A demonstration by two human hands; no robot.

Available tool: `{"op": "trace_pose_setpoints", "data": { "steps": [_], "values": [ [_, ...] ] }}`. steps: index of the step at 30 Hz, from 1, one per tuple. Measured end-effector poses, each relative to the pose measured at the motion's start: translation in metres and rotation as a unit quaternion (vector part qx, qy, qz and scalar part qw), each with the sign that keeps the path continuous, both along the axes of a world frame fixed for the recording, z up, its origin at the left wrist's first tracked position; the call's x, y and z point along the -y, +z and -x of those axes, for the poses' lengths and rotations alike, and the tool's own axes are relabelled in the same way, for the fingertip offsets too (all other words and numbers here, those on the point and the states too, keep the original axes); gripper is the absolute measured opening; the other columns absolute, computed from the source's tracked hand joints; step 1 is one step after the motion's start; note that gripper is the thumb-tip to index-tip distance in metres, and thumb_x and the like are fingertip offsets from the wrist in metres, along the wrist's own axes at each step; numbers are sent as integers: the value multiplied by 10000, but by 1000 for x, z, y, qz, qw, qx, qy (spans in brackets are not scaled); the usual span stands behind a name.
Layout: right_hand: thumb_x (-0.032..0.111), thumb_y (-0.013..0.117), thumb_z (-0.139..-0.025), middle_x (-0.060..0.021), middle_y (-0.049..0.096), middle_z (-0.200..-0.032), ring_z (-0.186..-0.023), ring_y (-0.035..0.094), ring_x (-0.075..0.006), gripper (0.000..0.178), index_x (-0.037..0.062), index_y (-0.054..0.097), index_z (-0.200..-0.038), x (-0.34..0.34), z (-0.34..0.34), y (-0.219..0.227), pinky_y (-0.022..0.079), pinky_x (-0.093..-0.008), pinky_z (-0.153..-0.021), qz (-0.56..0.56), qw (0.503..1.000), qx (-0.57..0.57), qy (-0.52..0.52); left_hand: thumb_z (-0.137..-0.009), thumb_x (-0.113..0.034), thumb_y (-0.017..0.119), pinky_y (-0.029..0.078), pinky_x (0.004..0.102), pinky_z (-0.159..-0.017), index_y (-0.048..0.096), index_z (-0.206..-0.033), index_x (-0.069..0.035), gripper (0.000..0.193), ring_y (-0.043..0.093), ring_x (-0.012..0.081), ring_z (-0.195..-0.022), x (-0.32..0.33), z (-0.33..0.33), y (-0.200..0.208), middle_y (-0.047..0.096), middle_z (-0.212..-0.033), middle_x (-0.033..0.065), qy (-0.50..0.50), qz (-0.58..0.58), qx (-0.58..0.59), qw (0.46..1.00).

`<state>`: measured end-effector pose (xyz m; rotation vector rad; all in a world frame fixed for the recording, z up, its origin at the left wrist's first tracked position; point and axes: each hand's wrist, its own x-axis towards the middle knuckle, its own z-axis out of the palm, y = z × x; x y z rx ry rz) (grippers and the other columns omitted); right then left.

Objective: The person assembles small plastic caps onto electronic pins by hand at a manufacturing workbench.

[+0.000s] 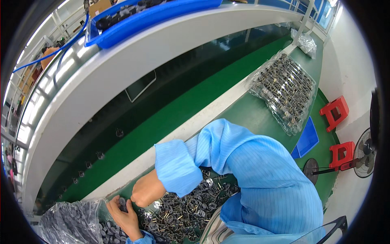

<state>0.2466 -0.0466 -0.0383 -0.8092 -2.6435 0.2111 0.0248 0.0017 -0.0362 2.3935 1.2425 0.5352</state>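
Note:
My left hand pinches a small dark grey plastic piece between thumb and fingers. Close beside it, my right hand is curled closed, its fingertips turned toward the left hand; whatever they grip is hidden. Under and beyond my right sleeve spreads a heap of small black parts with metal pins, lying on the green bench. At the left, next to my left hand, a clear plastic bag full of dark grey pieces lies open, with loose grey pieces at its mouth.
Stacked clear trays of parts lie further right on the bench. Ahead runs a green conveyor belt carrying several small parts near its far side. A blue bin sits on the ledge above. Red stools, a blue crate and a fan stand at right.

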Motion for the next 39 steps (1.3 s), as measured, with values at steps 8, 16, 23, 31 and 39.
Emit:
{"op": "trace_pose_setpoints", "data": {
  "steps": [8, 16, 23, 31, 39],
  "values": [
    [114, 677, -774, -205, 684, -853, -854, 695, -383, 121, 3, 711, -806, -17, -12, -2, 565, -484, -759, 108, 962, -207, -139, -835, -42, 761, 470, 333, -781, 623, -1142, 34, 346, 535, 224, -835, -9, -11, -9, 573, -976, 120, -27, -24, 67, 997],
    [207, 772, -806, -102, 648, -930, -1028, 638, -308, 145, 94, 696, -856, -26, -25, -15, 543, -454, -820, 115, 943, -110, -293, -800, -48, 804, 527, 401, -783, 649, -1097, -23, 336, 632, 325, -874, 1, -9, -4, 624, -998, 139, -6, -18, 77, 997],
    [117, 788, -827, -88, 632, -1004, -1036, 615, -285, 217, 84, 699, -1022, -35, -43, 2, 507, -414, -887, 231, 958, -152, -73, -758, -153, 860, 523, 414, -821, 665, -1093, -47, 401, 626, 315, -957, 6, -11, 6, 632, -1004, 118, 27, 1, 70, 997],
    [159, 817, -806, -109, 658, -985, -1004, 640, -316, 202, 60, 704, -940, -36, -35, 0, 524, -445, -837, 237, 946, -141, -172, -771, -150, 843, 522, 418, -793, 688, -1062, -51, 344, 624, 307, -933, 6, -16, 5, 648, -959, 80, -60, -16, 94, 994],
    [222, 797, -844, -84, 634, -961, -1005, 614, -302, 268, 84, 666, -1033, -29, -21, 6, 465, -427, -929, 117, 972, -184, -89, -859, -140, 803, 536, 396, -728, 679, -1115, -27, 306, 647, 300, -834, 7, -16, 6, 673, -991, 129, -4, 132, 171, 976]
  ]
}}
